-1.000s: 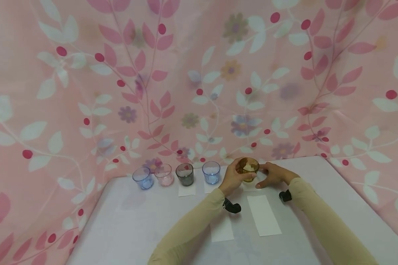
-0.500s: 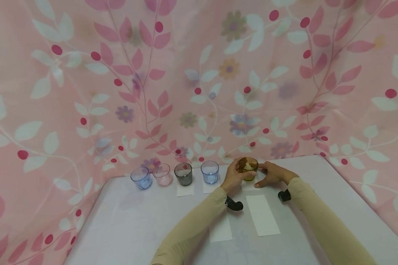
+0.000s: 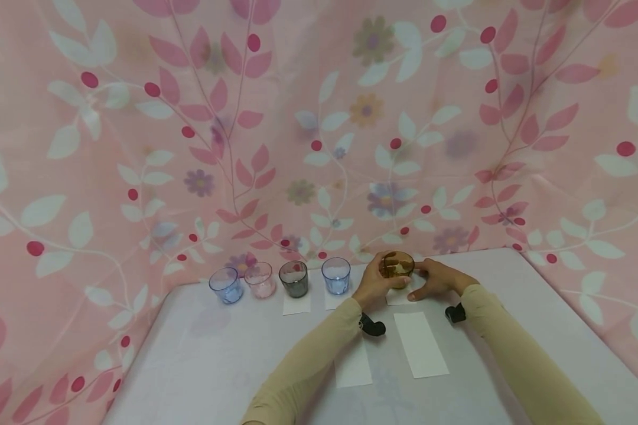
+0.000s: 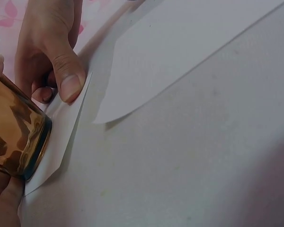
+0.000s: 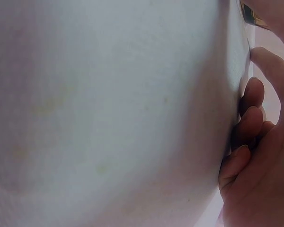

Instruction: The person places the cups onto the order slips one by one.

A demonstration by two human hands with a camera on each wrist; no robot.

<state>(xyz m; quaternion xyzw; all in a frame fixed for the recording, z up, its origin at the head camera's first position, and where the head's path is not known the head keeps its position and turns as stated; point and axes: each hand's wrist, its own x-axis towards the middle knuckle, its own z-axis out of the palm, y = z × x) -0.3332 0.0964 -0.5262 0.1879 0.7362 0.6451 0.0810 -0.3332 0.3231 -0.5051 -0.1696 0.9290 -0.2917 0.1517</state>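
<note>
An amber glass stands at the back right on a white paper piece. My left hand grips the glass from its left side, thumb across the front. My right hand is to the right of the glass, its thumb laid on the paper's edge. In the left wrist view the amber glass has its base over the paper, and the right thumb presses beside it. The right wrist view shows the right hand's fingers bent low against the tabletop.
Left of my hands, a blue glass, a grey glass, a pink glass and another blue glass form a row. White paper strips lie nearer me on the table. A floral curtain hangs behind.
The amber glass and both hands stay in nearly the same place, with only slight finger shifts around the glass. The head view has drifted a little.
</note>
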